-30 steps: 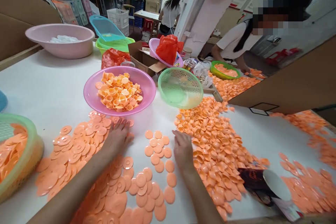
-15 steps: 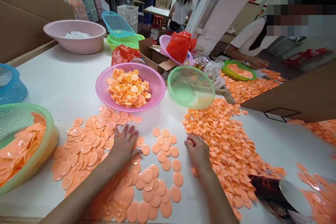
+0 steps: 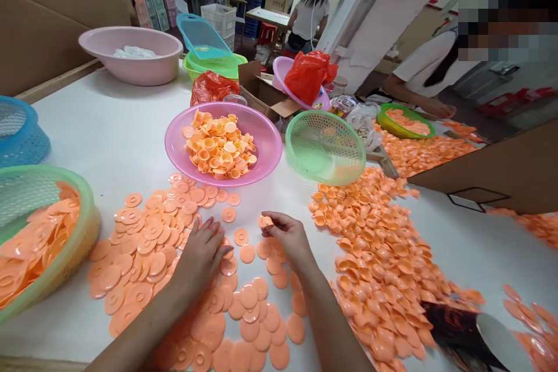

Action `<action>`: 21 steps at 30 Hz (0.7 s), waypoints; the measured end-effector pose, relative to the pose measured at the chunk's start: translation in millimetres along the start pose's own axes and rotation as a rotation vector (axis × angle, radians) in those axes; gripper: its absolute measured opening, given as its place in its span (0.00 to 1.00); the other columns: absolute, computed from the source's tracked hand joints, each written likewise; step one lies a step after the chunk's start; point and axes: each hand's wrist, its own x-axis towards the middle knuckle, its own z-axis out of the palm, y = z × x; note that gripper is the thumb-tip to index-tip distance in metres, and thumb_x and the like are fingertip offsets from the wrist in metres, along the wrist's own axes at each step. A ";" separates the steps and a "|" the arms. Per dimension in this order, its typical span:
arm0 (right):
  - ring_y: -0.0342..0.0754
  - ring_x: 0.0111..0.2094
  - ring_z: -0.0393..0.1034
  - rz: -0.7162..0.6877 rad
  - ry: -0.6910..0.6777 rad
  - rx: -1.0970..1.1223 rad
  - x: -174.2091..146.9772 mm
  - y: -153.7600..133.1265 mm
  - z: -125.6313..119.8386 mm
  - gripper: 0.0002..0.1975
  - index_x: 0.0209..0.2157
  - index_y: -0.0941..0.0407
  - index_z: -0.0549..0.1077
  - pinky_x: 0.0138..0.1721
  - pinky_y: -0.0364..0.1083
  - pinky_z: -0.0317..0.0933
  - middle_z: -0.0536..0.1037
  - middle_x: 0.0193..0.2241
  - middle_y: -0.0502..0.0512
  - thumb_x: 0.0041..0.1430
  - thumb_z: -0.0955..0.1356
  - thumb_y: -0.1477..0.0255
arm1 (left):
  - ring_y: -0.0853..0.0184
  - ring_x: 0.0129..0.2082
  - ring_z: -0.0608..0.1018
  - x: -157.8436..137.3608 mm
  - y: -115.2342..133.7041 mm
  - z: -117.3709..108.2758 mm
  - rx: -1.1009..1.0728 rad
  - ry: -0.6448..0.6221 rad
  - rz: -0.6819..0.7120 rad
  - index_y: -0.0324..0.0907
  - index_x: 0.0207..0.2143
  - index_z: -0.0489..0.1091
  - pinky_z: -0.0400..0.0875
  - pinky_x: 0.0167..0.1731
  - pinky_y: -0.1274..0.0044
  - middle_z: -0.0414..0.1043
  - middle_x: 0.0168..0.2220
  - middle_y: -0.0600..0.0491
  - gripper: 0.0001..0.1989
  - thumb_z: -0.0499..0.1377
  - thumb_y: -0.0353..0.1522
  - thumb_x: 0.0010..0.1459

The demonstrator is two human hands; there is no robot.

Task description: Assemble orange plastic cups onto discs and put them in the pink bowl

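Observation:
My left hand (image 3: 201, 253) lies palm down on the loose spread of orange plastic discs (image 3: 152, 229), its fingers stretched out and slightly apart. Between the thumb and fingers of my right hand (image 3: 290, 238) is a small orange plastic piece (image 3: 264, 221), partly covered by the fingertips; its exact shape is hidden. Beneath and in front of that hand lie more flat discs (image 3: 247, 253). To its right spreads a heap of small orange plastic cups (image 3: 379, 256). A pink basin (image 3: 265, 157) holding small orange cup pieces stands just beyond both hands.
A green colander (image 3: 325, 174) stands beside the basin. At left is a green basket (image 3: 87, 209) of orange pieces and a blue basket (image 3: 26, 142). A cardboard box (image 3: 261, 90) and red bags (image 3: 307, 75) stand behind. A co-worker (image 3: 425, 78) works at the right.
My right hand has moved left from the edge of the cup heap to above the discs, carrying a small orange piece. My left hand stays on the discs, its fingers slightly shifted.

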 end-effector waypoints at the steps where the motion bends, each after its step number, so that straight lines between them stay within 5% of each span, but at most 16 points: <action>1: 0.46 0.27 0.73 -0.019 0.002 -0.031 3.5 -0.3 5.6 0.17 0.37 0.57 0.80 0.34 0.48 0.71 0.79 0.26 0.52 0.44 0.73 0.65 | 0.53 0.60 0.67 10.6 1.1 -0.1 -0.001 0.006 -0.003 0.39 0.50 0.70 0.51 0.62 0.53 0.71 0.54 0.41 0.16 0.51 0.36 0.65; 6: 0.43 0.18 0.69 -0.042 0.112 -0.129 16.2 -1.3 10.5 0.14 0.33 0.58 0.76 0.20 0.41 0.64 0.73 0.17 0.47 0.43 0.72 0.66 | 0.49 0.64 0.61 58.6 13.6 13.1 0.063 -0.095 -0.022 0.36 0.57 0.65 0.42 0.64 0.50 0.62 0.61 0.35 0.26 0.55 0.42 0.62; 12: 0.40 0.14 0.62 -0.079 0.108 -0.335 28.9 0.3 5.7 0.06 0.24 0.57 0.73 0.16 0.39 0.57 0.68 0.12 0.43 0.44 0.69 0.69 | 0.53 0.61 0.64 32.7 27.3 22.8 -0.024 -0.067 0.109 0.36 0.56 0.65 0.47 0.63 0.52 0.65 0.59 0.39 0.21 0.54 0.34 0.63; 16: 0.41 0.14 0.62 -0.033 0.052 -0.499 39.4 3.2 23.5 0.03 0.23 0.57 0.71 0.13 0.38 0.54 0.69 0.13 0.45 0.46 0.67 0.72 | 0.57 0.47 0.72 40.1 22.1 11.8 -0.074 -0.002 -0.115 0.41 0.44 0.74 0.63 0.50 0.60 0.75 0.44 0.45 0.13 0.51 0.29 0.63; 21: 0.41 0.15 0.64 -0.091 0.014 -0.742 49.7 3.9 42.5 0.05 0.21 0.56 0.72 0.16 0.39 0.54 0.71 0.15 0.47 0.47 0.66 0.77 | 0.57 0.41 0.70 62.8 16.3 5.5 -0.118 -0.036 -0.235 0.44 0.29 0.77 0.60 0.41 0.63 0.74 0.34 0.48 0.09 0.58 0.34 0.58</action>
